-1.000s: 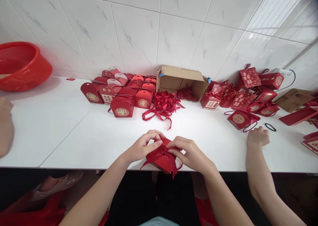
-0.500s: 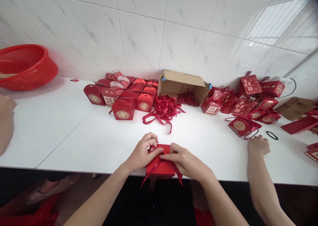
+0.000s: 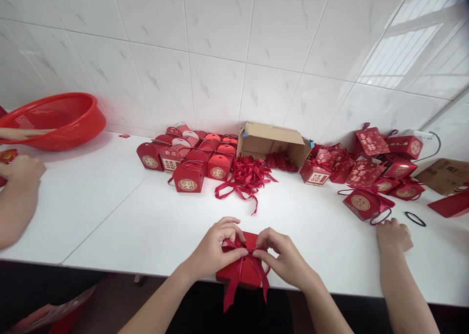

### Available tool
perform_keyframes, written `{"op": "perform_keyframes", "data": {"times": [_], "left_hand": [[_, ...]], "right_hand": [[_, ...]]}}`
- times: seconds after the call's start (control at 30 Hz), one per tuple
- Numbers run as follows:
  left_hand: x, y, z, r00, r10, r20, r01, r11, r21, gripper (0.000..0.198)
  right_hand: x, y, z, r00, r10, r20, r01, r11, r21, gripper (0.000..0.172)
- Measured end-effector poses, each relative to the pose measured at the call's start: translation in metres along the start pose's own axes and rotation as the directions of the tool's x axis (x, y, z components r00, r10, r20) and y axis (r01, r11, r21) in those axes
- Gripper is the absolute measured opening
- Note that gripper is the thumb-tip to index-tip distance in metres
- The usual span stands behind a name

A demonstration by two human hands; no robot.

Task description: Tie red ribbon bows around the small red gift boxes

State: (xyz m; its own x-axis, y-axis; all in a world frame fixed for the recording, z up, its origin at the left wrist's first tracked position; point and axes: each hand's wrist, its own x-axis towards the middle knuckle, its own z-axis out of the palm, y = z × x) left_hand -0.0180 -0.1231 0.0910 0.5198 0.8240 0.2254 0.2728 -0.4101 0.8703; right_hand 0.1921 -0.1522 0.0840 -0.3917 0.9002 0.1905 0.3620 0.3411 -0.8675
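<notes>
A small red gift box lies at the table's front edge, with a dark red ribbon across its top in a bow shape, its two tails hanging toward me. My left hand pinches the ribbon's left loop between thumb and fingers. From the right, my right hand pinches the ribbon close to its middle, thumb and forefinger together. Both hands rest over the box and hide part of its top.
Behind are a pile of red ribbons, rows of red boxes and an open cardboard box. More tied boxes and a black ring lie right. Other people's arms flank me; a red basket stands left.
The view has tilted upward. My hands have drawn the ribbon into a bow shape, and my right fingertips have moved to its right side. At the left, another person's hand now shows a red item.
</notes>
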Motion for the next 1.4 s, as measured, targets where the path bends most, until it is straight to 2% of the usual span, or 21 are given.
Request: {"op": "perform_keyframes", "data": {"times": [0.13, 0.3, 0.53, 0.73, 0.8, 0.9, 0.93, 0.97, 1.03, 1.07, 1.1, 1.17, 1.27, 1.33, 1.37, 1.4], "left_hand": [[-0.002, 0.002, 0.002, 0.999, -0.039, 0.024, 0.04, 0.998, -0.039, 0.04], [-0.001, 0.002, 0.008, 0.994, -0.109, -0.004, 0.108, 0.993, -0.054, 0.039], [-0.001, -0.001, 0.009, 0.994, -0.103, -0.034, 0.102, 0.994, -0.034, 0.039], [0.0, -0.001, 0.005, 0.997, -0.065, -0.031, 0.065, 0.998, 0.011, 0.041], [0.0, -0.002, 0.006, 0.998, -0.06, -0.031, 0.061, 0.998, 0.012, 0.037], [-0.001, -0.003, 0.008, 0.999, -0.049, -0.021, 0.05, 0.998, 0.036, 0.023], [-0.002, -0.003, 0.009, 0.999, -0.042, -0.019, 0.042, 0.999, 0.028, 0.018], [-0.003, -0.003, 0.01, 0.999, -0.037, -0.022, 0.037, 0.999, 0.007, 0.014], [-0.006, -0.003, 0.011, 0.998, -0.035, -0.043, 0.033, 0.998, -0.054, 0.01], [-0.007, -0.003, 0.012, 0.998, -0.036, -0.06, 0.032, 0.997, -0.075, 0.009], [-0.009, -0.003, 0.013, 0.996, -0.035, -0.08, 0.028, 0.996, -0.082, 0.014], [-0.01, -0.007, 0.014, 0.99, -0.009, -0.141, 0.001, 0.998, -0.057, 0.034], [-0.008, -0.023, 0.006, 0.948, 0.016, -0.319, -0.01, 1.0, 0.021, 0.046], [-0.002, -0.04, -0.011, 0.864, 0.007, -0.503, 0.051, 0.993, 0.103, 0.04], [0.003, -0.049, -0.022, 0.8, 0.01, -0.6, 0.104, 0.982, 0.155, 0.039], [0.009, -0.057, -0.036, 0.727, 0.025, -0.686, 0.167, 0.963, 0.212, 0.039]], "right_hand": [[0.001, -0.001, 0.001, 0.999, 0.032, -0.028, -0.03, 0.998, 0.061, 0.012], [0.003, -0.003, -0.001, 0.996, 0.052, -0.071, -0.047, 0.996, 0.07, 0.016], [0.005, 0.005, -0.001, 0.995, 0.093, 0.046, -0.101, 0.967, 0.235, 0.017], [0.008, 0.005, -0.001, 1.0, -0.022, -0.001, 0.022, 0.997, 0.075, 0.027], [0.007, 0.004, -0.003, 1.0, -0.007, 0.002, 0.007, 0.999, 0.05, 0.027], [0.0, 0.013, -0.008, 0.999, 0.04, 0.008, -0.04, 0.998, 0.051, 0.018], [-0.004, 0.018, -0.009, 0.999, 0.032, 0.006, -0.033, 0.998, 0.044, 0.025], [-0.009, 0.025, -0.008, 1.0, 0.013, 0.009, -0.014, 0.999, 0.034, 0.045], [-0.018, 0.039, -0.001, 0.999, -0.019, 0.028, 0.018, 1.0, 0.019, 0.101], [-0.024, 0.046, 0.006, 0.999, -0.008, 0.044, 0.007, 1.0, 0.02, 0.119], [-0.029, 0.052, 0.014, 0.998, 0.029, 0.048, -0.03, 0.999, 0.026, 0.126], [-0.038, 0.061, 0.03, 0.991, 0.134, 0.022, -0.134, 0.99, 0.043, 0.119], [-0.048, 0.075, 0.035, 0.98, 0.173, -0.102, -0.166, 0.983, 0.073, 0.107], [-0.052, 0.087, 0.019, 0.941, 0.186, -0.282, -0.173, 0.982, 0.07, 0.101], [-0.053, 0.093, 0.008, 0.883, 0.216, -0.417, -0.215, 0.975, 0.049, 0.099], [-0.054, 0.1, -0.003, 0.781, 0.249, -0.572, -0.294, 0.956, 0.015, 0.101]]}}
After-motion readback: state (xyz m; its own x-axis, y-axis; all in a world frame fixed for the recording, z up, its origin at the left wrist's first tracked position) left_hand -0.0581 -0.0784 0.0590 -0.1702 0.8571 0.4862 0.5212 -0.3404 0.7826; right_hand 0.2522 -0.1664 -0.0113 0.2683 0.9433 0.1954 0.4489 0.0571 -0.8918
